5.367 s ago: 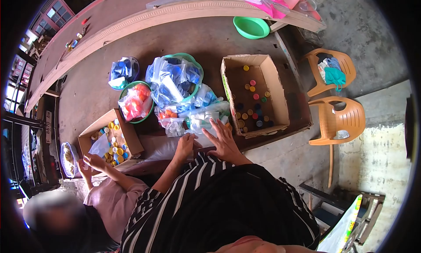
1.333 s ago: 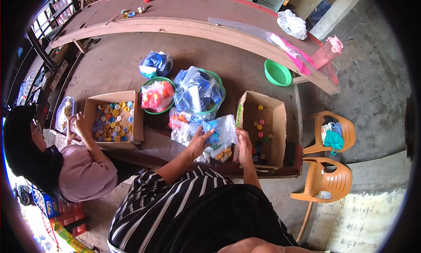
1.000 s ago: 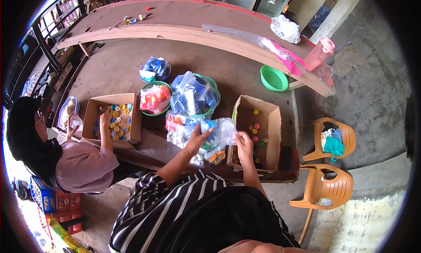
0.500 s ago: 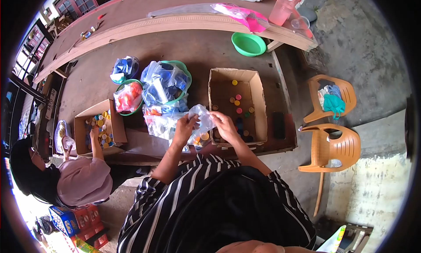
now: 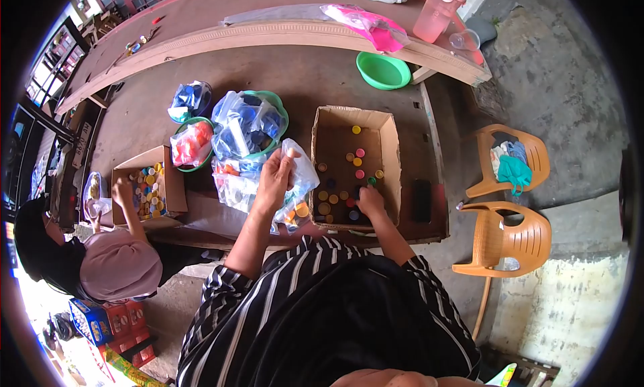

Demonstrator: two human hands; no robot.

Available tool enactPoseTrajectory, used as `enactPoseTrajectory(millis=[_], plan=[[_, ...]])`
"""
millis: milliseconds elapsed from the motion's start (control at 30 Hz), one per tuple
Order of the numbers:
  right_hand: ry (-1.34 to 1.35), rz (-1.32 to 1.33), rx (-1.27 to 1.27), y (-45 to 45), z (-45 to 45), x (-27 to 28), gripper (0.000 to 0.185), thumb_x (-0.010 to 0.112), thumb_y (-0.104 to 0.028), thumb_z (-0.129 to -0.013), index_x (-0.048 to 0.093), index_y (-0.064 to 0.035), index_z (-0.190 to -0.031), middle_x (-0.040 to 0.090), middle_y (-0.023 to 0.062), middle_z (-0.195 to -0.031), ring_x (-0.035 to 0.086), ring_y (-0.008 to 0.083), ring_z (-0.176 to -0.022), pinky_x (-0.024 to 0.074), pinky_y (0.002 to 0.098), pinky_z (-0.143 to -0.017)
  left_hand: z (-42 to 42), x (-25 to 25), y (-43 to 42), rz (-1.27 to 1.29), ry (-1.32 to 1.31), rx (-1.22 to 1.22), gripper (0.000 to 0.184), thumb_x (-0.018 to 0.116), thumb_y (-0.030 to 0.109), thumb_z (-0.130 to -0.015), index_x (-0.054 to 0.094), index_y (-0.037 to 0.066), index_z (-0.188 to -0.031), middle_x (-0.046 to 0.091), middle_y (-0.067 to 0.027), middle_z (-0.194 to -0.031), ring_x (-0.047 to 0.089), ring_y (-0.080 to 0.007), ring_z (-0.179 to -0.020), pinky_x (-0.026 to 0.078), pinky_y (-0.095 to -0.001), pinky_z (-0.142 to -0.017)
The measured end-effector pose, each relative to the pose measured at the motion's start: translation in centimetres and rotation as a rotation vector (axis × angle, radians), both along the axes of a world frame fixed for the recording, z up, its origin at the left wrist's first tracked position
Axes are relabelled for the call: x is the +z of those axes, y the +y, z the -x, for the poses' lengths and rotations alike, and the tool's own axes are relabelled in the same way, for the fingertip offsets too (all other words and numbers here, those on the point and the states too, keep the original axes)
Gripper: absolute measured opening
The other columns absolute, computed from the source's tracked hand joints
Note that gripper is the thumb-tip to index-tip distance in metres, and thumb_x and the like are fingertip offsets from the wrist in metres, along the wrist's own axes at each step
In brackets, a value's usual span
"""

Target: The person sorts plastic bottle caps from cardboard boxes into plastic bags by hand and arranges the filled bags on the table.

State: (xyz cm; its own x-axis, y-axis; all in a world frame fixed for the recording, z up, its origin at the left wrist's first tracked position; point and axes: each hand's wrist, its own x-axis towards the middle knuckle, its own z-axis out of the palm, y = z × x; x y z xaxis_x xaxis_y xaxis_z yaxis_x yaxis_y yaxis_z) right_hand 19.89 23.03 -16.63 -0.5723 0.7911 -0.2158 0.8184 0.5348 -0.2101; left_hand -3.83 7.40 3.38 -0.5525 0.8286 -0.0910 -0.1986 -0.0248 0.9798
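My left hand is closed on the upper part of a clear plastic bag, which hangs beside the cardboard box's left wall. My right hand reaches down into the open cardboard box, fingers drawn together among bottle caps near a green cap. Whatever its fingertips hold is hidden. Pink, brown and dark caps lie scattered over the box floor, with a yellow cap near its far wall. Left of the box, a filled plastic bag holds caps, with orange ones showing.
Bags of blue caps and red caps sit in green basins. At left, a co-worker's hand is over another cap-filled box. A green basin stands behind; a dark phone-like slab lies right. Orange chairs stand beyond.
My right hand has left the clear bag and moved right and down into the box. My left hand keeps the bag, slightly further left. The co-worker's hand has shifted left.
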Motion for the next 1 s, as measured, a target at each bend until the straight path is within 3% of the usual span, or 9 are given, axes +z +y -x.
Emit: enactPoseTrajectory(millis=[67,300,400,500,667,767,800,900,1000], plan=[[-0.011,0.017,0.028,0.3,-0.1,-0.8,0.027,0.075,-0.021,-0.076,0.064,-0.0068,-0.095,0.058,0.0189,-0.107,0.060,0.0360,-0.103,0.0521,0.0470,-0.084,0.0,0.0,-0.4,0.031,-0.055,-0.066,0.029,0.052,0.029,-0.101,0.061,0.003,-0.113,0.046,0.0046,-0.073,0.040,-0.0040,-0.058,0.033,-0.0202,-0.052],[0.170,0.125,-0.049,1.3,-0.1,-0.3,0.024,0.070,-0.016,-0.081,0.059,-0.0033,-0.098,0.059,0.0158,-0.103,0.065,0.0324,-0.093,0.0555,0.0418,-0.078,-0.9,-0.9,-0.9,0.052,-0.158,-0.004,0.033,0.050,0.028,-0.102,0.062,0.004,-0.121,0.052,0.0028,-0.077,0.047,-0.0049,-0.065,0.040,-0.0194,-0.059],[0.577,0.734,-0.227,2.4,0.3,1.7,0.018,0.064,-0.012,-0.087,0.058,-0.0033,-0.102,0.058,0.0110,-0.104,0.065,0.0210,-0.090,0.0563,0.0321,-0.074,-1.1,-0.9,-1.1,0.086,-0.123,-0.020,0.034,0.048,0.027,-0.102,0.062,0.005,-0.124,0.059,0.0004,-0.083,0.052,-0.0057,-0.068,0.044,-0.0200,-0.063],[0.885,0.856,-0.135,1.9,1.7,5.7,0.020,0.058,-0.004,-0.086,0.060,-0.0035,-0.105,0.057,0.0107,-0.101,0.063,0.0152,-0.088,0.0538,0.0288,-0.070,-2.0,-0.7,-0.8,0.079,-0.117,-0.066,0.034,0.047,0.025,-0.102,0.060,0.005,-0.127,0.065,-0.0026,-0.092,0.056,-0.0071,-0.072,0.047,-0.0219,-0.066],[1.112,0.785,0.093,1.4,3.3,12.3,0.025,0.040,-0.019,-0.098,0.060,-0.0051,-0.105,0.060,0.0049,-0.088,0.050,0.0124,-0.073,0.0421,0.0275,-0.065,-3.9,-1.6,0.8,0.128,0.168,-0.074,0.030,0.048,0.006,-0.096,0.060,-0.001,-0.123,0.068,-0.0066,-0.089,0.062,-0.0108,-0.073,0.053,-0.0254,-0.062],[1.027,0.652,0.165,0.6,3.8,15.4,0.025,0.043,-0.023,-0.100,0.059,-0.0045,-0.104,0.061,0.0057,-0.089,0.052,0.0130,-0.076,0.0436,0.0278,-0.069,-5.7,-0.6,1.6,0.234,0.387,-0.043,0.022,0.052,0.007,-0.095,0.062,-0.004,-0.112,0.069,-0.0081,-0.081,0.065,-0.0116,-0.067,0.054,-0.0259,-0.060],[0.990,0.637,0.177,0.1,4.4,16.6,0.023,0.050,-0.024,-0.099,0.059,-0.0032,-0.102,0.063,0.0065,-0.089,0.058,0.0148,-0.080,0.0461,0.0302,-0.073,-6.7,-0.4,2.0,0.138,0.396,0.032,0.011,0.057,0.007,-0.092,0.059,-0.004,-0.093,0.068,-0.0111,-0.073,0.064,-0.0144,-0.057,0.051,-0.0296,-0.055],[0.892,0.450,0.265,-0.9,4.2,18.4,0.012,0.063,-0.013,-0.092,0.059,-0.0020,-0.097,0.066,0.0102,-0.086,0.064,0.0193,-0.080,0.0497,0.0336,-0.071,-7.6,-0.8,2.5,0.192,0.477,0.025,0.010,0.059,0.007,-0.091,0.060,-0.002,-0.094,0.067,-0.0117,-0.071,0.065,-0.0159,-0.058,0.050,-0.0307,-0.054],[0.869,0.579,0.082,1.5,3.7,12.9,0.018,0.068,-0.020,-0.092,0.062,-0.0058,-0.102,0.071,0.0090,-0.089,0.068,0.0177,-0.078,0.0532,0.0309,-0.071,-7.5,-1.2,2.3,0.212,0.594,0.104,0.013,0.063,0.012,-0.092,0.060,-0.001,-0.094,0.068,-0.0125,-0.071,0.067,-0.0215,-0.059,0.050,-0.0317,-0.056]])
